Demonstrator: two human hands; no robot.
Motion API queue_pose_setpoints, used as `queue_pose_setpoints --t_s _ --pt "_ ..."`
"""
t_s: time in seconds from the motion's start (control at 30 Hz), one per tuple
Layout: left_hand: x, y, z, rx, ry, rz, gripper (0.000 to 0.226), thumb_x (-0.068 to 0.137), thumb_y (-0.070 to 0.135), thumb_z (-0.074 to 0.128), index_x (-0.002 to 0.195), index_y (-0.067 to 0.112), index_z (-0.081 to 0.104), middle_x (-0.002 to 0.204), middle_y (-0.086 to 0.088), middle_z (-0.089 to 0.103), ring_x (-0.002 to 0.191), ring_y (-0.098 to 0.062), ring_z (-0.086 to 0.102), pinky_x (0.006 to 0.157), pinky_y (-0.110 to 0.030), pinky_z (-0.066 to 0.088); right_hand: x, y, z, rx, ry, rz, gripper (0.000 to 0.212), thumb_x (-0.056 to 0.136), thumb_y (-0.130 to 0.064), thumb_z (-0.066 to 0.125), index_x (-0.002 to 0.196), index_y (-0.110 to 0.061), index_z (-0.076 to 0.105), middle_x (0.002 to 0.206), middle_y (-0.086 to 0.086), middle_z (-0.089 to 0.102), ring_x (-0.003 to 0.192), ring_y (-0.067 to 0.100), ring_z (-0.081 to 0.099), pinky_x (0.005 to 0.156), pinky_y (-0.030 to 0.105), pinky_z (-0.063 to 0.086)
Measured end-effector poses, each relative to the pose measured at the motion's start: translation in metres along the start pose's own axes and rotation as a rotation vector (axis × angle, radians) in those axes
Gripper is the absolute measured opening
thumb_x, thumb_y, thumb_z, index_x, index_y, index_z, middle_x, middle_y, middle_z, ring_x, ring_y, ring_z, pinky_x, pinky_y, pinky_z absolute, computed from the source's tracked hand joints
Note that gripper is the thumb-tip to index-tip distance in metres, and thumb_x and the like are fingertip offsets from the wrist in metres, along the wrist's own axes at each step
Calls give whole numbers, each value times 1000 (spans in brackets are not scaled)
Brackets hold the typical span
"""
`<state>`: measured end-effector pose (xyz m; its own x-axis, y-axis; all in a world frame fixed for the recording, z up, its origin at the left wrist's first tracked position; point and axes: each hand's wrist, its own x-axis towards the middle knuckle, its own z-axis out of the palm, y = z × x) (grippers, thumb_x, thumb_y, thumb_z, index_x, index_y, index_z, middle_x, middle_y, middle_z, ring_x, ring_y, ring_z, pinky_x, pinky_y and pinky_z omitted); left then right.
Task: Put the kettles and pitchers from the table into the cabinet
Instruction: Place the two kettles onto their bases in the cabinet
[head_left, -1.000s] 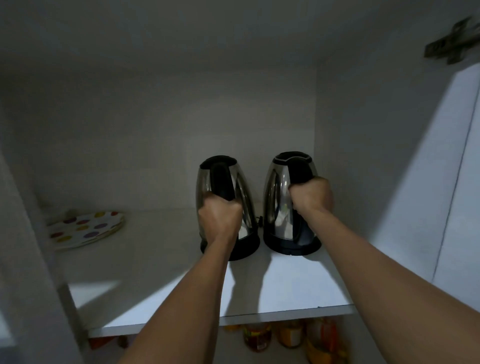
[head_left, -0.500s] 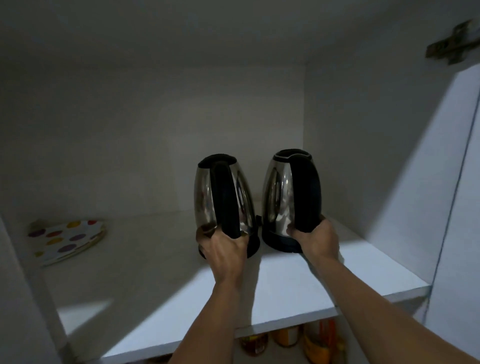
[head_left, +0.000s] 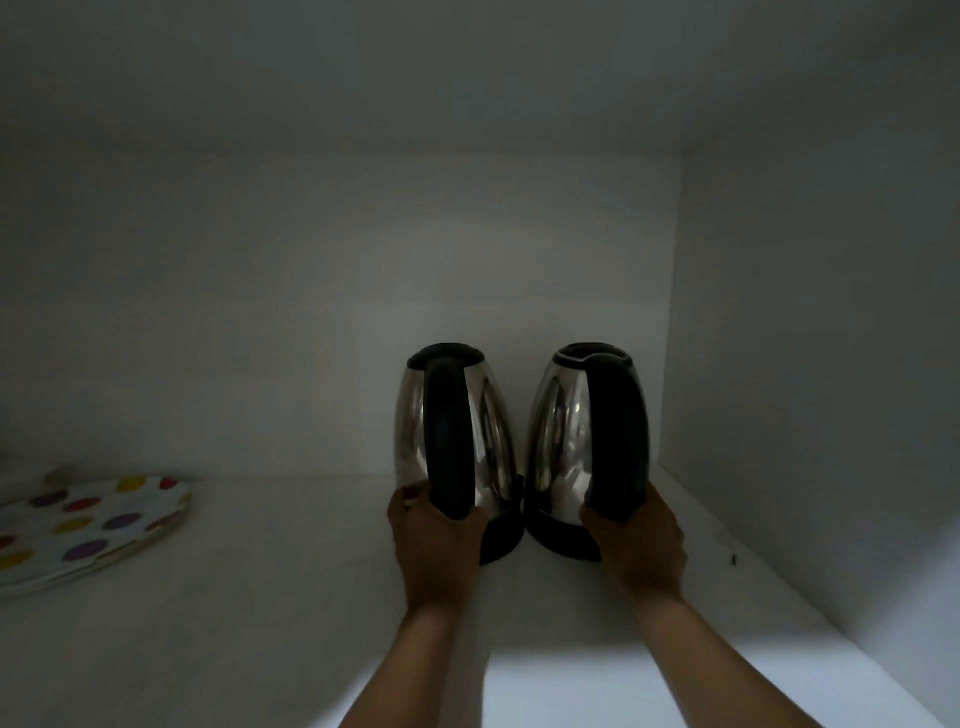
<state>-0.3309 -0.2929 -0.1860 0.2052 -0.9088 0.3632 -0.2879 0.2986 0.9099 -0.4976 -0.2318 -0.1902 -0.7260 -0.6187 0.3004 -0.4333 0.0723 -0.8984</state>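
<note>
Interior of a white cabinet (head_left: 810, 322), dimly lit, seen from the head view. No brand, label or writing is legible on any item. Two steel kettles with black handles stand upright, side by side and nearly touching, on the shelf (head_left: 260, 597) toward the back right corner, handles facing the viewer. The left kettle (head_left: 454, 431) and the right kettle (head_left: 589, 431) each rest on a black base. The left hand (head_left: 436, 545) wraps the lower end of the left kettle's handle, thumb on the steel body at the left and fingers (head_left: 475, 517) curled around the right of the handle. The right hand (head_left: 641, 545) closes on the lower end of the right kettle's handle in the same manner. Both lids are black and seated, so the contents of the kettles cannot be seen. A polka-dot plate (head_left: 83, 525), bearing nothing, lies flat at the shelf's left end, well apart from the kettles.
</note>
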Motion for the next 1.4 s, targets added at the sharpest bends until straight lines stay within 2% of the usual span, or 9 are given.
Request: queue_pose_setpoints --t_s 0.23,0.4,0.53,0.7,0.83,1.0,1.13,1.3,1.4 --pt "27 -1 23 2 7 -65 29 69 9 76 95 5 66 110 -18 64 90 -30 66 76 -36 56 35 3 14 11 -68 14 53 83 -21 77 130 -10 56 115 16 67 92 26 61 73 28 42" --pt "31 0 22 66 -66 -116 31 72 12 78 97 4 61 107 -18 66 84 -23 61 67 -29 49 47 4 19 -40 -138 75 60 81 -26 78 129 -6 48 121 17 63 105 33 62 76 31 46" --pt "16 -2 8 147 -146 -216 65 69 19 82 113 5 37 125 -20 49 118 -35 51 86 -36 50 37 11 12 -87 -202 182 63 81 -21 78 125 1 38 124 24 58 112 41 60 84 38 48" --pt "-15 1 -21 352 -195 -202 64 87 19 66 134 0 28 142 -22 31 130 -39 42 99 -37 42 9 0 -1 -98 -240 167 72 83 -16 75 135 6 29 130 31 54 119 45 56 93 43 46" --pt "-47 17 -53 719 -208 -27 75 96 30 51 151 2 10 161 -23 -4 149 -42 0 117 -50 20 -41 -15 -26 -301 -367 26 76 92 -29 64 149 -6 20 140 23 46 124 39 53 97 36 44" --pt "-114 44 -132 901 -145 161 76 96 36 48 154 8 7 164 -12 -9 150 -34 -10 115 -65 9 -128 -43 -64 -459 -406 -158 62 95 -38 56 145 -12 33 144 21 43 128 41 48 101 41 44" --pt "-170 59 -223 911 -100 188 78 97 41 44 155 11 2 163 -10 -14 150 -34 -13 115 -67 3 -213 -82 -85 -496 -506 -286 63 97 -44 49 150 -17 27 152 17 33 136 41 37 108 50 38" --pt "-212 68 -348 1009 63 109 76 97 43 42 155 13 4 164 -9 -11 150 -33 -12 114 -68 3 -312 -150 -73 -414 -583 -492 60 98 -48 45 149 -19 29 155 14 28 137 42 34 110 52 34" --pt "-235 69 -426 1074 178 20 77 97 45 41 156 13 4 164 -9 -9 150 -33 -12 112 -70 1 -382 -187 -48 -377 -681 -631 68 97 -54 43 154 -27 19 165 8 8 145 43 20 114 58 25"
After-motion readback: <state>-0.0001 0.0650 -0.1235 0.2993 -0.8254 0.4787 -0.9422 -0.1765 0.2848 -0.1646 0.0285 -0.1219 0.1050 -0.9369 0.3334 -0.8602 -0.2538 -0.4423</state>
